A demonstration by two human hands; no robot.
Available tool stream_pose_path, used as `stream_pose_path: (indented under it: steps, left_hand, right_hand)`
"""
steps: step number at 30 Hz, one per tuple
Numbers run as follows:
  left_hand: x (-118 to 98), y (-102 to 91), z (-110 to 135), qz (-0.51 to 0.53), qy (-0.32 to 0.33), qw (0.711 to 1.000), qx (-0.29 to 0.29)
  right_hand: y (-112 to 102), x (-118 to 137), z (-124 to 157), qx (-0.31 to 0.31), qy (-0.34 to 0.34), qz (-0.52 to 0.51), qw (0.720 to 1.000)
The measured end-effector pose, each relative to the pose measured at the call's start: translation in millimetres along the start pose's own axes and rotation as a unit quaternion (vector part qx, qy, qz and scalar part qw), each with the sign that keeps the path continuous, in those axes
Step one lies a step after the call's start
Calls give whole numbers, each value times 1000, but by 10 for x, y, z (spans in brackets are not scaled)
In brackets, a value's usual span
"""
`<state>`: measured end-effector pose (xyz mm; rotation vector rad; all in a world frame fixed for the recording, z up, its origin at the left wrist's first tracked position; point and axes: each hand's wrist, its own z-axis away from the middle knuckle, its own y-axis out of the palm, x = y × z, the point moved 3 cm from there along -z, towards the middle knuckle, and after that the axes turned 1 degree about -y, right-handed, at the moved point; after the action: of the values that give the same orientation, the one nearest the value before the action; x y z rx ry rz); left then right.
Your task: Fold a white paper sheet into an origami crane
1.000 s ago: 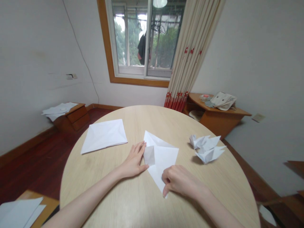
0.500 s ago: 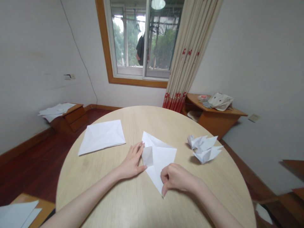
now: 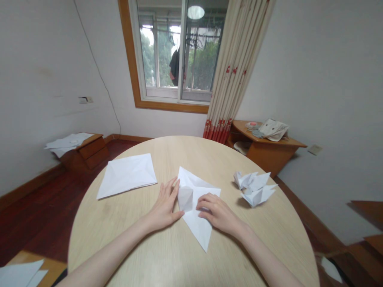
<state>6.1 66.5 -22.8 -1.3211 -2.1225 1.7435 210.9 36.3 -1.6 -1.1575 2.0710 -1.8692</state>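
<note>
A white sheet of paper (image 3: 200,229), partly folded into a pointed shape, lies in the middle of the round wooden table (image 3: 140,247). My left hand (image 3: 165,205) rests flat on the table with its fingers stretched out, touching the paper's left edge beside a small raised flap (image 3: 185,198). My right hand (image 3: 216,212) lies on top of the paper, fingers bent and pointing left toward that flap, pressing the sheet down. Neither hand lifts the paper.
A stack of creased white sheets (image 3: 127,174) lies at the table's left. Folded paper figures (image 3: 254,188) sit at the right. A low wooden cabinet (image 3: 80,148) with papers stands at the left wall, a corner shelf (image 3: 265,145) at the right, and a curtain (image 3: 236,67) beside the window.
My right hand has left the paper's lower point and moved up and left toward the flap, its fingers less curled. The left hand has stayed in place.
</note>
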Motion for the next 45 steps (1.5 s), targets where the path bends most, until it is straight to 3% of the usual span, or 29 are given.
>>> stream_pose_path:
  steps: [12,19,24,27,30,34,45]
  left_hand:
    - [-162,-142,30,-17,57,997,-53]
    - [-246,-247,58,-28,82,990,-113]
    - [-313,-302,92,-53,137,978,-147]
    - [-363,-298,102,-57,187,973,-118]
    - [-429,-267,104,-56,231,970,-45]
    - [-504,-238,100,-62,244,967,32]
    - [-437,-174,74,-69,198,976,66]
  right_hand:
    - [141,-45,2,16,-7,34,999]
    - [189,5,-30,24,12,80,996]
    - [230,60,-47,18,19,128,991]
    - [220,96,-45,21,26,146,989]
    - [198,127,-40,33,34,152,987]
    - [171,162,-39,42,42,157,986]
    - [150,189,-29,49,43,196,978]
